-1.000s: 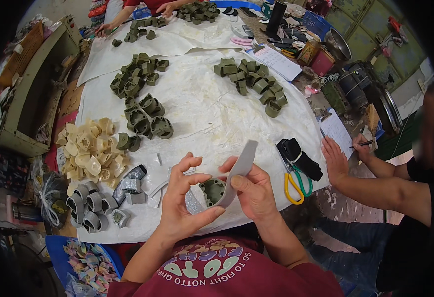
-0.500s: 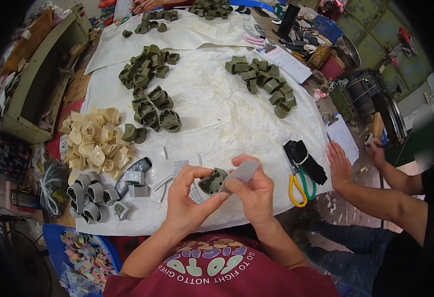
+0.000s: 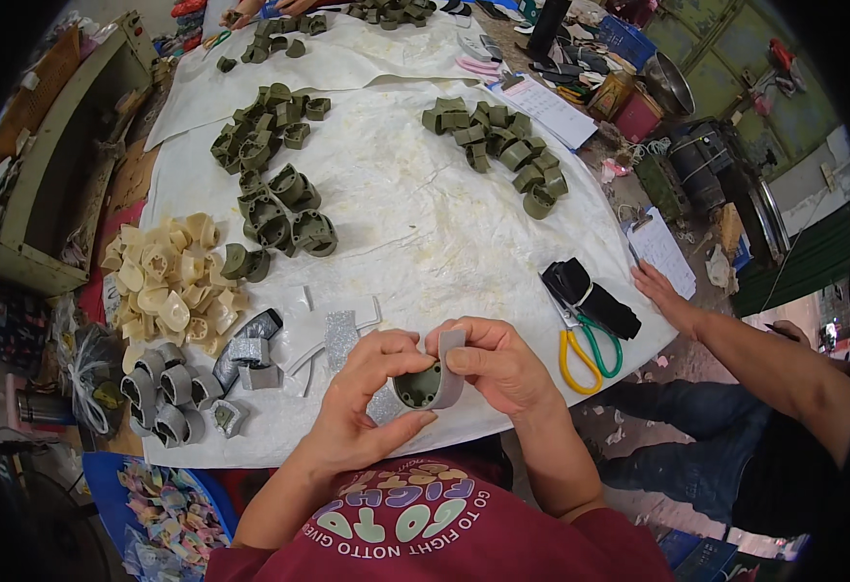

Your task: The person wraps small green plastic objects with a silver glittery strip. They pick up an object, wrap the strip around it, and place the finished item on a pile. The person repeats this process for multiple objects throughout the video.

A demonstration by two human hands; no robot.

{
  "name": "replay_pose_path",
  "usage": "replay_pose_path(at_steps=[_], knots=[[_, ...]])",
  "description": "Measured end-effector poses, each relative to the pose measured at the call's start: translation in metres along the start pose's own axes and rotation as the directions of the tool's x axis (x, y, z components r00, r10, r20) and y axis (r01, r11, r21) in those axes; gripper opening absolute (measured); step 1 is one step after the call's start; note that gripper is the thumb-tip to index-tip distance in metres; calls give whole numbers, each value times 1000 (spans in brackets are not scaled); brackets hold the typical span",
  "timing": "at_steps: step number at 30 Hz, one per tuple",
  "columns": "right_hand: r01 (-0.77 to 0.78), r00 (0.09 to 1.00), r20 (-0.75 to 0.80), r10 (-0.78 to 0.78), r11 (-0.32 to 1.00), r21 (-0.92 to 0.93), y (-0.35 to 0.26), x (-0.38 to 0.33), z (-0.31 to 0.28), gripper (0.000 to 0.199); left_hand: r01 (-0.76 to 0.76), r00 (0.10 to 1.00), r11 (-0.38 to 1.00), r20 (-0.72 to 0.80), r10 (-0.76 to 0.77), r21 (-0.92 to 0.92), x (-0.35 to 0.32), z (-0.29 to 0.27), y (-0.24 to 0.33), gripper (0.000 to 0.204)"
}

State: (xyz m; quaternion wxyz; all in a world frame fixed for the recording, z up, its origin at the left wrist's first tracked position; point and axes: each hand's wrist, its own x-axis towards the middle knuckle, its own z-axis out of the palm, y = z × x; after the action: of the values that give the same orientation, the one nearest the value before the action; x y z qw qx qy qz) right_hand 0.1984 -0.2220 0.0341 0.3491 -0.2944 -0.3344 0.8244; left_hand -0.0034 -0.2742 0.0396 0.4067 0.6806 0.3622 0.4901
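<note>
Close to the table's front edge, my left hand (image 3: 367, 393) grips a small olive-green cup-shaped part (image 3: 417, 386) with holes in its base. My right hand (image 3: 497, 364) pinches a grey strip (image 3: 452, 378) between thumb and fingers. The strip curves round the part's right side, and its upper end stands up above the rim. Just left of my hands lie a glittery silver strip (image 3: 340, 341) and several white strips (image 3: 299, 325). Farther left sits a cluster of green parts wrapped in grey (image 3: 177, 383).
Beige moulded pieces (image 3: 168, 281) are heaped at the left. Bare green parts lie in groups at left (image 3: 284, 209) and far right (image 3: 502, 141). Scissors (image 3: 580, 349) and a black bundle (image 3: 590, 296) lie right of my hands. A co-worker's hand (image 3: 659, 289) rests near a clipboard (image 3: 662, 250).
My fingers have brought the grey strip from a raised, slanted position down round the green part's side. The co-worker's other hand has drawn away from the clipboard. The view has shifted slightly.
</note>
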Motion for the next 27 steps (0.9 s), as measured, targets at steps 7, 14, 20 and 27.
replay_pose_path(at_steps=[7,14,20,27], knots=[[330,939,63,-339,833,-444,11,-3,11,15,477,872,819,52,-487,-320,-9,-1,-7,65],[255,949,2,-316,762,-596,10,-6,24,17,142,987,989,-75,-139,34,-1,-3,-5,64],[352,873,117,-473,445,-823,1,-8,31,17,115,992,986,-57,-109,123,1,-4,5,63],[223,897,-21,-442,492,-841,-3,-8,37,18,108,981,994,-162,-105,11,-5,2,-5,59]])
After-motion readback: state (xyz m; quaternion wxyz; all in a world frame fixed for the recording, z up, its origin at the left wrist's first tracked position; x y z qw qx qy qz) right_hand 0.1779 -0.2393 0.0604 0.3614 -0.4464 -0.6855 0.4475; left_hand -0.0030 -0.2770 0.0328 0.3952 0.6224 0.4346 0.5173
